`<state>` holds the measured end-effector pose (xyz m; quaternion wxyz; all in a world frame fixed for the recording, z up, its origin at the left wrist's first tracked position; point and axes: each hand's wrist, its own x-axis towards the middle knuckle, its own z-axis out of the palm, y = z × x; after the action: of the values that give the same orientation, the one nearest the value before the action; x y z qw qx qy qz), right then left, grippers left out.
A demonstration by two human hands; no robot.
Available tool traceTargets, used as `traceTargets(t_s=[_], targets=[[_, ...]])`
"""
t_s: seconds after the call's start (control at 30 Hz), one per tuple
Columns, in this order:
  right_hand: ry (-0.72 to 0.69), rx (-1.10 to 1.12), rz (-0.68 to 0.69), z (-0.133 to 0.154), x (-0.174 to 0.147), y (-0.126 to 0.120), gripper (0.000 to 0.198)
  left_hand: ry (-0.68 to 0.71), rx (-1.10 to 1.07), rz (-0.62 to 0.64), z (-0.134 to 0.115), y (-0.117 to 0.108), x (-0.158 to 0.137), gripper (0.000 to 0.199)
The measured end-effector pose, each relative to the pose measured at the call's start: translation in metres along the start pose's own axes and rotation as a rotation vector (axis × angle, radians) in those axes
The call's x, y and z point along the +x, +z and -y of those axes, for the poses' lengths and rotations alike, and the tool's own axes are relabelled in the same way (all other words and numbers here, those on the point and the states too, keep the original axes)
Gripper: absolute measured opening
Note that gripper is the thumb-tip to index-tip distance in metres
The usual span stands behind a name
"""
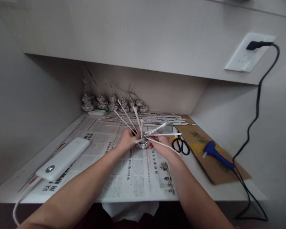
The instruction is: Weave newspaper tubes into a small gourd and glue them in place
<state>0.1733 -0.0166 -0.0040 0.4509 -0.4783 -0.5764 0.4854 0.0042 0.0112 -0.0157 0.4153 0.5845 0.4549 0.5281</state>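
Between my hands sits a small round woven piece of rolled newspaper (142,144), low over the newspaper-covered table. Several pale paper strips (141,128) stick up and fan outward from it. My left hand (128,139) is closed on its left side, with the fingertips partly hidden behind the strips. On the right side, my right hand (160,144) curls its fingers against the weave, and a long strip (163,144) crosses over that hand. Just right of it lie black-handled scissors (180,146).
Rolled paper sticks (152,119) lie in a row behind my hands. Several gourd-shaped woven pieces (113,103) stand along the back. A white power bank (64,159) lies at left. A blue glue gun (218,156) rests on cardboard (212,173), its cord running to a wall socket (250,52).
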Motion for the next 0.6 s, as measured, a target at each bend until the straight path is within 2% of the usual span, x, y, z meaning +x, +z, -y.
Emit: traceTargets(t_s=[0.13,0.2,0.37,0.6], targets=[[-0.148,-0.022,-0.124,-0.009,0.005,0.004,0.023,0.07,0.053,0.021,-0.001,0.002,-0.002,0.019],[-0.166,0.006,-0.154,-0.013,0.006,0.006,0.019,0.058,0.023,0.04,-0.001,0.003,-0.002,0.019],[-0.018,0.185,-0.23,-0.014,0.008,0.011,0.019,-0.003,-0.058,0.089,-0.005,0.003,-0.001,0.023],[0.124,0.306,-0.225,-0.016,0.012,0.012,0.019,0.176,0.008,0.197,-0.005,0.001,-0.003,0.014]])
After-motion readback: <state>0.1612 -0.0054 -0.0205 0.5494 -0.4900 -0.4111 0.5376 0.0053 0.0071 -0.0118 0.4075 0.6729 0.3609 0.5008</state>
